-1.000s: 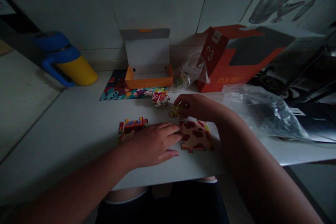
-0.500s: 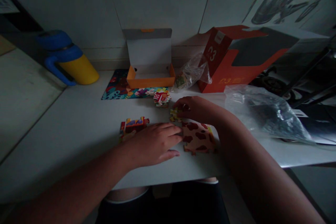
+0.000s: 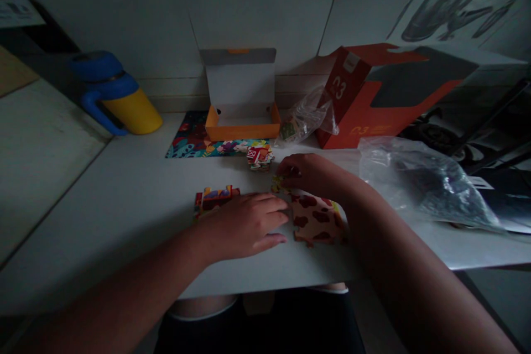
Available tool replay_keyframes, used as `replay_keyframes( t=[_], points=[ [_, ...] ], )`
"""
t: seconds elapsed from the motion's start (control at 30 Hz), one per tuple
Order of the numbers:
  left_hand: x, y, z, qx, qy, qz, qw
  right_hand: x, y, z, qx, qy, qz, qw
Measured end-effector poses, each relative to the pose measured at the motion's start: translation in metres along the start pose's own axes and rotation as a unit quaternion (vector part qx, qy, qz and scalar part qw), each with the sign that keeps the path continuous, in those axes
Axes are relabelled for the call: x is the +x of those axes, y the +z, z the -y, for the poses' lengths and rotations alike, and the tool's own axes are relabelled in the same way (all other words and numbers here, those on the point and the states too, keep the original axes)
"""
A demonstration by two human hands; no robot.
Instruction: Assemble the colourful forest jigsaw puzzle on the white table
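My right hand (image 3: 309, 171) has its fingers bent and pinched on a small yellow-green puzzle piece (image 3: 277, 184), just above the cow-patterned puzzle section (image 3: 317, 221). My left hand (image 3: 251, 224) lies low over the table with its fingers stretched out, their tips close to the left edge of that spotted section. Partly under my left wrist and hand is another joined puzzle section (image 3: 213, 196) in red, yellow and purple. A small stack of puzzle pieces (image 3: 260, 157), a red barn on top, sits beyond both hands.
An open orange box (image 3: 243, 131) stands at the back on a colourful printed sheet (image 3: 180, 144). Beside it are a small clear bag (image 3: 305, 121) and a large orange carton (image 3: 352, 105). A plastic bag (image 3: 415, 182) lies right; a blue-yellow jug (image 3: 136, 110) stands left.
The whole view has shifted slightly, so things appear a little further right. Both hands stay in nearly the same place over the puzzle, the right still at the small piece.
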State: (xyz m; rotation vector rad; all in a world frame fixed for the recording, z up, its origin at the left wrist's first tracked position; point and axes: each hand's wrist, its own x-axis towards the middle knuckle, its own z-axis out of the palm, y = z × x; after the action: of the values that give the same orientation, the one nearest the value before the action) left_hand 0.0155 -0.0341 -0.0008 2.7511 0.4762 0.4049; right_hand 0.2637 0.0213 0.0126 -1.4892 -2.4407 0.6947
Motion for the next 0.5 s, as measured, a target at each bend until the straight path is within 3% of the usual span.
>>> replay_keyframes(
  t=[0.13,0.27,0.4,0.5],
  points=[
    [0.001,-0.011,0.01,0.034,-0.029,-0.119,0.992,-0.001,-0.004,0.005,0.0,0.027,-0.082,0.996],
    [0.001,-0.024,0.027,0.06,-0.145,-0.265,0.951,0.002,0.0,0.009,0.028,0.015,-0.199,0.98],
    [-0.001,-0.024,0.043,0.058,-0.256,-0.302,0.916,0.01,0.011,0.01,0.036,-0.012,-0.238,0.971],
    [-0.001,-0.019,0.052,0.038,-0.288,-0.301,0.909,0.015,0.017,0.012,0.037,-0.02,-0.236,0.971]
  ],
)
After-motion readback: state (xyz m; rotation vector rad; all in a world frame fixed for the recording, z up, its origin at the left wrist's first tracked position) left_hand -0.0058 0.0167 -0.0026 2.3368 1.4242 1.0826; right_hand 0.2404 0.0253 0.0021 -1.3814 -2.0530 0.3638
